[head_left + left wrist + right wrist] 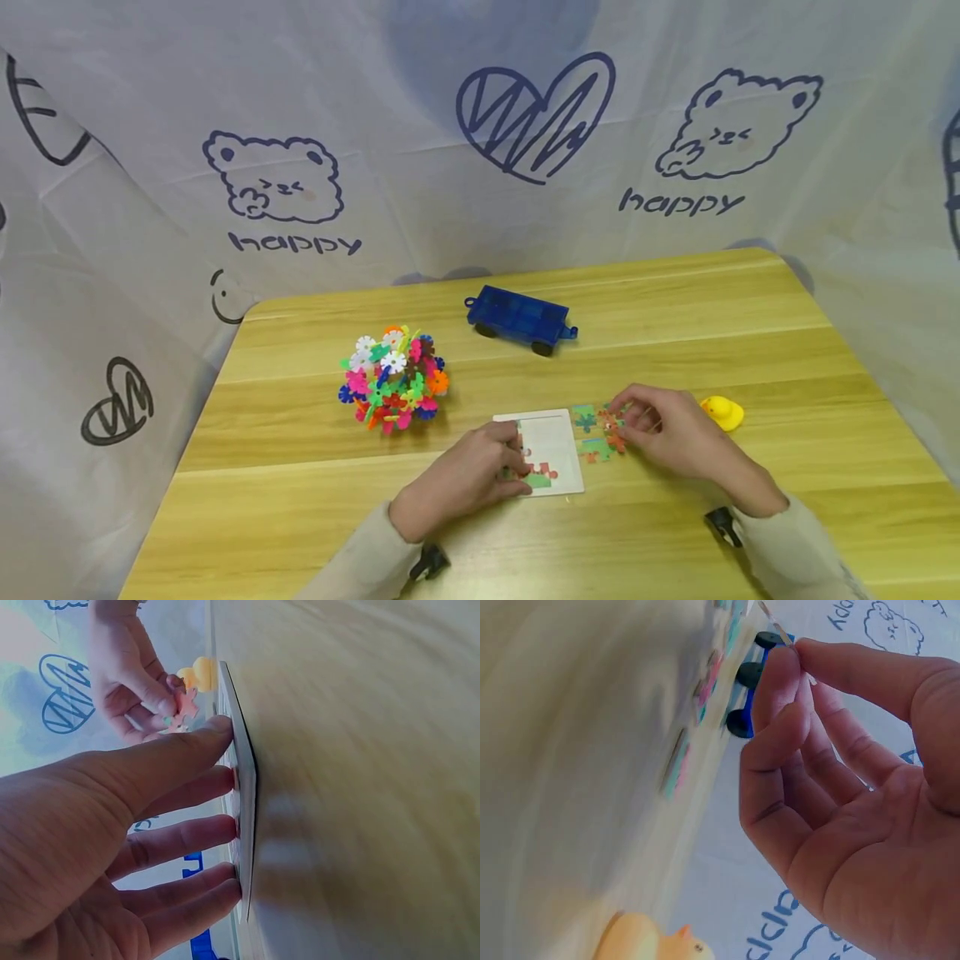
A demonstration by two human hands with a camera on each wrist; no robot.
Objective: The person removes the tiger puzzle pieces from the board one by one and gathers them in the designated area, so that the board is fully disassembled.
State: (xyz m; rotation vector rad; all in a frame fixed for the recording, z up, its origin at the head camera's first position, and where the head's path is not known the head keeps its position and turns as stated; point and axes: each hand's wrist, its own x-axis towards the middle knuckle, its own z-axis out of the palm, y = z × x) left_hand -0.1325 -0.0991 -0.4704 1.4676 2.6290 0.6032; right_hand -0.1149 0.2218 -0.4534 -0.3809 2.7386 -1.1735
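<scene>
My right hand (pixel 678 429) pinches a reddish jigsaw puzzle piece (pixel 185 709) between thumb and index finger, raised off the table to the right of the puzzle tray. The piece shows edge-on (pixel 776 622) in the right wrist view. On the white puzzle tray (pixel 555 437), my left hand (pixel 467 468) rests with fairly straight fingers and thumb touching its surface. Several red and green pieces (pixel 542 478) lie along the tray's lower and left side, partly hidden by that hand. Loose green and red pieces (pixel 596 451) sit on the table just right of the tray.
A yellow toy duck (pixel 722 412) stands beyond my right hand. Behind the tray is a blue toy wagon (pixel 517 317) with black wheels. To the left lies a ball of colourful flower-shaped pieces (pixel 393 379). A printed white curtain (pixel 420 167) hangs behind the wooden table (pixel 300 517).
</scene>
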